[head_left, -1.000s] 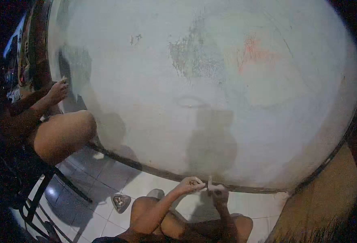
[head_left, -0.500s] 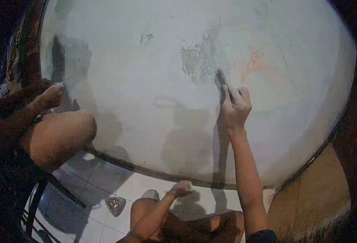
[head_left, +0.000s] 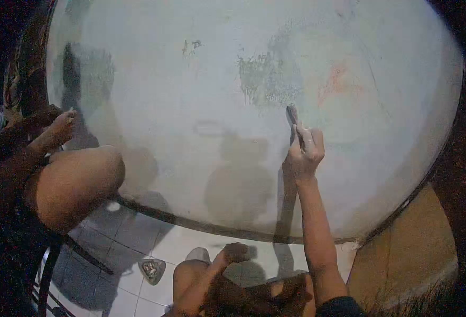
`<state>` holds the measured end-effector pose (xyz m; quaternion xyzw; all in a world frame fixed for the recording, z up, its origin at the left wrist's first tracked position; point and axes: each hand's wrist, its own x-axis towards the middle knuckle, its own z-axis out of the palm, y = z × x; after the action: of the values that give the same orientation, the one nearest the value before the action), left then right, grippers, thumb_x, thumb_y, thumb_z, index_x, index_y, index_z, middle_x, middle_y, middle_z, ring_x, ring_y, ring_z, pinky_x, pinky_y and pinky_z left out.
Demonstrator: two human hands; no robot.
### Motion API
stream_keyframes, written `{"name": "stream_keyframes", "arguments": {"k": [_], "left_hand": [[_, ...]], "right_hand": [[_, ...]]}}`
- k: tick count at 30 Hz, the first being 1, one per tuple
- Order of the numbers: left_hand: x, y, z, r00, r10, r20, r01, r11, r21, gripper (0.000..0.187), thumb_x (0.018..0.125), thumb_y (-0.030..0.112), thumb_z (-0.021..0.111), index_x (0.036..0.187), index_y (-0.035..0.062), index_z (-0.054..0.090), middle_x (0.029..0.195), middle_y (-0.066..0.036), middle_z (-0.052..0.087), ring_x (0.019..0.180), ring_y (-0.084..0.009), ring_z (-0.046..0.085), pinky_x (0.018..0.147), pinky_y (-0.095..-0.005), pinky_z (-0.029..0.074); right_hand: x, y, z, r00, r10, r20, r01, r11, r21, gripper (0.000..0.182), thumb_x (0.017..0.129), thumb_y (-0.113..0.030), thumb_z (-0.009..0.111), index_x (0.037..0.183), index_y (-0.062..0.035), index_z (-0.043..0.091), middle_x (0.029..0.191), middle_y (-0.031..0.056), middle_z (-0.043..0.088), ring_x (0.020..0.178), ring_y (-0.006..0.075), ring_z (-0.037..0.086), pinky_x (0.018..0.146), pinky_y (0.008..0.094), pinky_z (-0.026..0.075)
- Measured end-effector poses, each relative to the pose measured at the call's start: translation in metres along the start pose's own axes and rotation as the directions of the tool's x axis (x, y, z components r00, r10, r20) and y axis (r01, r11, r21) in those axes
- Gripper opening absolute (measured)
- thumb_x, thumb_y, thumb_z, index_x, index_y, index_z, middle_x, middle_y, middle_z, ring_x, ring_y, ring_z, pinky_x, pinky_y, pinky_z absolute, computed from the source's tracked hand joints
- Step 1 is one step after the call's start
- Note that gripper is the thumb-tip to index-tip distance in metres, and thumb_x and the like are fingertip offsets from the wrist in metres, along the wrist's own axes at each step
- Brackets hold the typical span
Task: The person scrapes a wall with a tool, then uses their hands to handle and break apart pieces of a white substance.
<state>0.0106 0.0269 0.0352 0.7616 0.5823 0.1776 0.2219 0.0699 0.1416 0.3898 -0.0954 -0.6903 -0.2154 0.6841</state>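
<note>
My right hand (head_left: 307, 153) grips a thin, flat tool (head_left: 292, 112) like a scraper or spatula, its tip against the large pale surface (head_left: 243, 31) just below a greenish-grey patch (head_left: 270, 79). The fingers of my left hand (head_left: 236, 252) are curled near my knee, below the surface's lower edge; a small block-like thing, too dim to make out, shows at the fingertips. An orange-red stain (head_left: 340, 82) marks the surface to the right of the patch.
Another person's hand (head_left: 62, 127) and bent knee (head_left: 82, 179) are at the left. A triangular tray (head_left: 152, 270) lies on the white tiled floor (head_left: 119, 264). Dark chair legs (head_left: 45, 269) stand lower left, and a brown panel (head_left: 407, 253) lower right.
My right hand has moved down with the tool, from inside the greenish-grey patch to below it. My left hand has shifted slightly down and is now in shadow.
</note>
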Motion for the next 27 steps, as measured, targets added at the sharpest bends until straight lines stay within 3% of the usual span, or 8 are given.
{"name": "stream_keyframes", "arguments": {"k": [2,5,8,14,16,20,24,27], "left_hand": [[-0.001,-0.002,0.001,0.998,-0.05,0.026,0.048,0.997,0.063,0.053,0.072,0.055,0.057,0.089,0.0052,0.063,0.094,-0.019,0.062,0.09,-0.0358,0.059,0.081,-0.0463,0.045],[-0.003,0.01,-0.015,0.999,0.047,0.015,-0.048,0.996,0.068,0.048,0.076,0.049,0.058,0.1,0.0075,0.061,0.091,-0.014,0.064,0.082,-0.0343,0.061,0.074,-0.0423,0.049],[0.002,-0.002,-0.007,0.98,-0.025,0.198,-0.009,0.986,0.166,0.048,0.076,0.048,0.058,0.107,0.0112,0.058,0.095,-0.015,0.063,0.087,-0.0326,0.061,0.076,-0.0424,0.048],[-0.008,-0.023,0.018,0.989,-0.121,-0.087,0.123,0.992,0.013,0.05,0.075,0.05,0.059,0.108,0.011,0.057,0.101,-0.015,0.062,0.094,-0.032,0.059,0.08,-0.0436,0.047],[-0.013,-0.002,-0.008,0.959,-0.255,0.124,0.237,0.96,0.148,0.058,0.075,0.055,0.055,0.113,0.0111,0.055,0.114,-0.015,0.057,0.103,-0.0325,0.055,0.087,-0.0431,0.044],[-0.015,-0.022,0.013,0.989,-0.146,0.004,0.145,0.988,0.054,0.062,0.074,0.059,0.055,0.117,0.014,0.054,0.117,-0.014,0.055,0.105,-0.0318,0.054,0.09,-0.0422,0.042],[-0.013,-0.021,0.009,0.964,-0.244,0.108,0.241,0.97,0.042,0.063,0.072,0.061,0.055,0.112,0.0129,0.057,0.113,-0.013,0.058,0.104,-0.0313,0.055,0.089,-0.0416,0.043],[-0.019,0.001,-0.019,0.93,-0.315,0.19,0.313,0.949,0.042,0.064,0.07,0.06,0.059,0.113,0.0143,0.056,0.111,-0.014,0.059,0.103,-0.0321,0.055,0.086,-0.0428,0.045]], "right_hand": [[0.005,0.006,0.005,0.997,0.016,0.077,-0.018,0.999,0.032,0.026,0.061,0.007,0.053,0.086,0.0019,0.059,0.074,0.0135,0.052,0.068,0.0301,0.05,0.061,0.0383,0.042],[0.052,-0.005,0.021,0.997,0.026,0.067,-0.034,0.993,0.114,0.027,0.059,0.005,0.05,0.085,0.0023,0.059,0.075,0.0137,0.05,0.069,0.0308,0.05,0.062,0.039,0.041],[0.064,-0.005,0.025,0.996,0.021,0.082,-0.031,0.991,0.128,0.026,0.059,0.005,0.05,0.084,0.0022,0.059,0.074,0.0136,0.049,0.07,0.0308,0.049,0.063,0.0384,0.041],[-0.009,0.009,-0.003,0.992,0.06,0.113,-0.065,0.997,0.044,0.026,0.058,0.006,0.053,0.083,0.0015,0.059,0.071,0.0127,0.046,0.065,0.0291,0.048,0.057,0.0378,0.04],[-0.014,0.012,-0.005,0.991,0.08,0.107,-0.085,0.995,0.044,0.025,0.058,0.006,0.053,0.082,0.0014,0.059,0.07,0.0125,0.046,0.064,0.0287,0.048,0.056,0.0376,0.04],[0.017,0.009,0.012,0.998,-0.019,0.054,0.019,1.0,0.017,0.025,0.058,0.007,0.054,0.082,0.0014,0.059,0.068,0.0121,0.045,0.064,0.0281,0.047,0.056,0.038,0.04],[0.069,-0.008,0.033,1.0,0.015,0.008,-0.015,0.996,0.093,0.023,0.059,0.007,0.054,0.081,0.0017,0.059,0.069,0.0114,0.045,0.066,0.0279,0.047,0.057,0.0378,0.04],[0.049,-0.007,0.022,0.998,0.055,0.02,-0.057,0.992,0.109,0.018,0.062,0.007,0.055,0.079,0.0026,0.058,0.07,0.0112,0.045,0.067,0.0269,0.048,0.057,0.0365,0.039]]}}
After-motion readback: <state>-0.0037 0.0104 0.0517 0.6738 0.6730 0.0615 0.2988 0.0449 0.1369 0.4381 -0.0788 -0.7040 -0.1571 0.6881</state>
